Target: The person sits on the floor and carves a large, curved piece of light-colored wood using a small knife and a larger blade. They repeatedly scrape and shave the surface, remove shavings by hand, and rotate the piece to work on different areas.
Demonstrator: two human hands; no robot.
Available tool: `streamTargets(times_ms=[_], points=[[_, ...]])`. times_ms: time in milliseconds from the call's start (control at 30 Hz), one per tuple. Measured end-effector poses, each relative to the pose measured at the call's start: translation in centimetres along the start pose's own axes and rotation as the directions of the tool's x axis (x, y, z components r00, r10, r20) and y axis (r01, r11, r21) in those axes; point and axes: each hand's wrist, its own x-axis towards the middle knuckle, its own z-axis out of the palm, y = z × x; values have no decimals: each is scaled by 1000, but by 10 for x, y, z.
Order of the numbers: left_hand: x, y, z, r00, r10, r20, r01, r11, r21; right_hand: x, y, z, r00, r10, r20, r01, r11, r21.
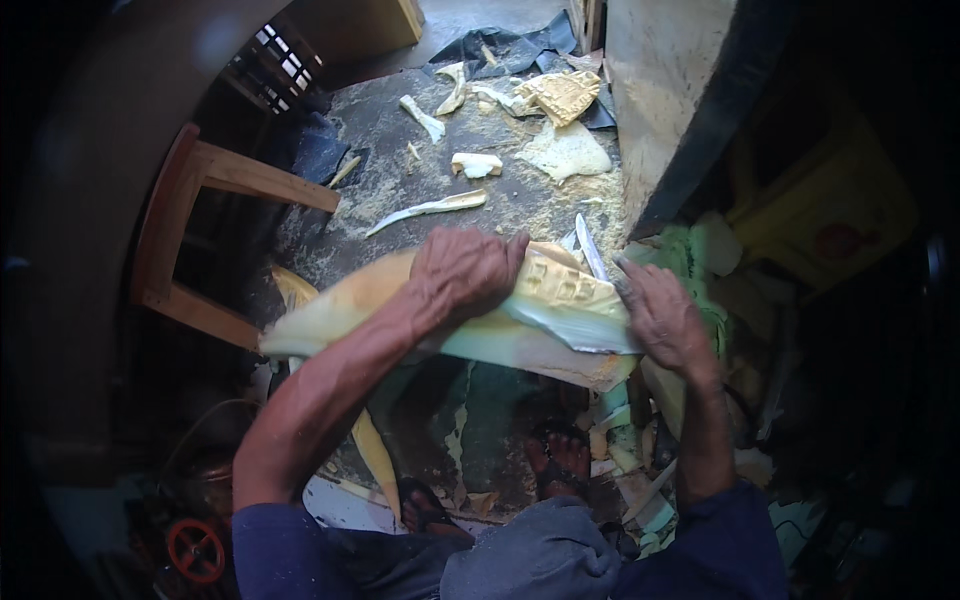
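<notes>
Head view: a dark, dusty floor (385, 175) holds a wooden frame (265, 180) at left and pale scraps (475, 165). Above it, a long foam piece (500, 340) lies crosswise, its tapered end pointing left. The left hand (465, 268) has its grip clamped on the upper edge; the right hand (665, 320) is at the right end, beside a narrow blade (590, 247), its grip unclear.

The foam slab (360, 300) looks matt and partly pitted, the blade (590, 245) glossy metal, the frame (260, 181) smooth wood.
</notes>
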Motion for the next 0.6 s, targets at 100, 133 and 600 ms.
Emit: streamTargets(times_ms=[100,133,600], points=[[-7,13,15,998,-43,47,44,999,-14,2,-15,26,999,35,8,-35,996,83],[-9,14,18,996,-49,79,51,999,-14,4,-18,34,995,92,-34,-91,995,34],[-59,-17,24,988,-126,-92,126,992,-8,-16,-16,56,958,-77,-275,80,997,1]])
